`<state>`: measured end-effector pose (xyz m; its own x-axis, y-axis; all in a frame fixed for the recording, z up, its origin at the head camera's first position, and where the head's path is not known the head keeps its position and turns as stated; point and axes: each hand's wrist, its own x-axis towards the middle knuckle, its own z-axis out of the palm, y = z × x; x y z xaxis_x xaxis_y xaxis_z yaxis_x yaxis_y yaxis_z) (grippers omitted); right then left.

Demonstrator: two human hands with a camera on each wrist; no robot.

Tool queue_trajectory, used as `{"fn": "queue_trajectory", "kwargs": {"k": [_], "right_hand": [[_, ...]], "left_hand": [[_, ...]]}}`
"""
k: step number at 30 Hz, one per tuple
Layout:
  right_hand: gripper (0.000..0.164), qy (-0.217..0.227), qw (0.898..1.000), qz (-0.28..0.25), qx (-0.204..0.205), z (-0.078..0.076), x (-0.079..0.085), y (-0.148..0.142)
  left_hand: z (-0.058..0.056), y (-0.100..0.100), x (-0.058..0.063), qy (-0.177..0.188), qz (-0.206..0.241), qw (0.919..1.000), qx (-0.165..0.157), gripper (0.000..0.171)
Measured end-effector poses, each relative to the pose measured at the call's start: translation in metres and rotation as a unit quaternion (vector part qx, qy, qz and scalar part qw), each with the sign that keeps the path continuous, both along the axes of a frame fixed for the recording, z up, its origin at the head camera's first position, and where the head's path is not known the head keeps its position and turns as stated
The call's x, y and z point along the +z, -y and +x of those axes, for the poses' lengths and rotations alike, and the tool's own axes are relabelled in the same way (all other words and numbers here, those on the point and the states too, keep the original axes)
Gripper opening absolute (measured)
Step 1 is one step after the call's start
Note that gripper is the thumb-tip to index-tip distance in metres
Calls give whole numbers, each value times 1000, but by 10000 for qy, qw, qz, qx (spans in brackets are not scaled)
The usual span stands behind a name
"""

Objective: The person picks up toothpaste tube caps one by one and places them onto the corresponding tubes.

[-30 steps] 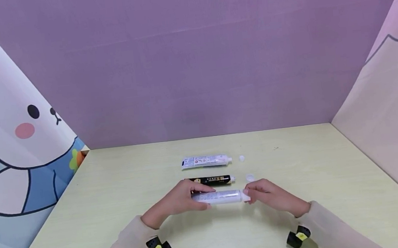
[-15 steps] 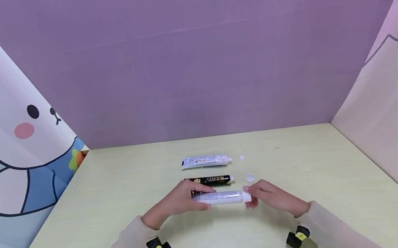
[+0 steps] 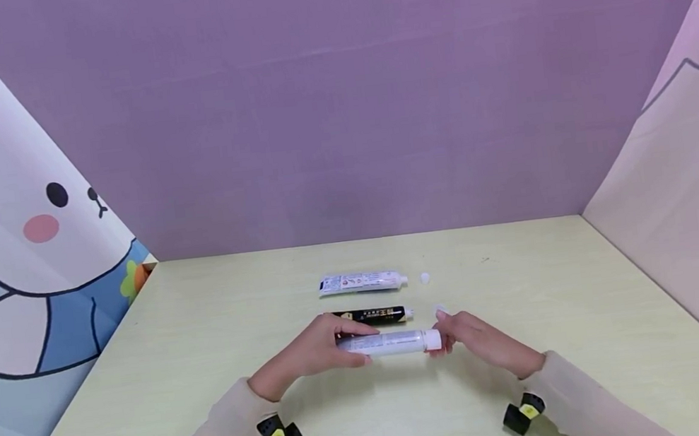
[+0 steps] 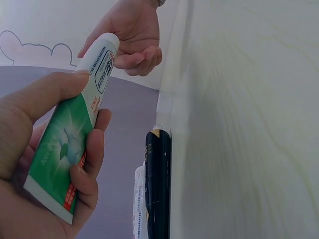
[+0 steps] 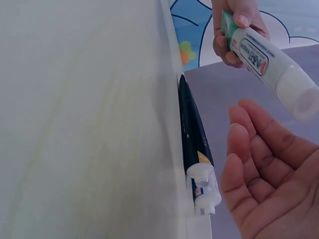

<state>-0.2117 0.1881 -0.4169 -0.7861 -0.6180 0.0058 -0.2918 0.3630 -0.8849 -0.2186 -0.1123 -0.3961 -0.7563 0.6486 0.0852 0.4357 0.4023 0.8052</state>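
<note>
My left hand (image 3: 321, 349) grips a toothpaste tube (image 3: 388, 344) around its flat end. Green and white show on its front in the left wrist view, where the thumb lies along one edge and the fingers curl round the other. A wide white cap (image 3: 432, 339) sits on the tube's right end. Close by the cap is my right hand (image 3: 477, 339), its thumb raised away and its fingers loosely bent. The right wrist view shows a gap between those fingers (image 5: 261, 134) and the cap, with nothing held.
A black tube (image 3: 379, 316) with a bare nozzle lies just behind the held one. Farther back lies a white tube (image 3: 363, 283), uncapped, with a small white cap (image 3: 425, 278) to its right. Another loose cap (image 3: 440, 308) is partly hidden by the right thumb.
My right thumb and fingers have come off the tube's cap, and the thumb has lifted up and to the right. The left hand keeps its grip, with the tube barely shifted.
</note>
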Motion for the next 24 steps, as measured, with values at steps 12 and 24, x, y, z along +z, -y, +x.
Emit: {"fn": "queue_trajectory", "kwargs": {"k": [12, 24], "right_hand": [[20, -1687, 9828, -743, 132, -8, -2, -9], [37, -2445, 9668, -730, 163, -10, -9, -6]], "left_hand": [[-2, 1, 0, 41, 13, 10000, 37, 38], [-4, 0, -2, 302, 10, 9995, 99, 37]]}}
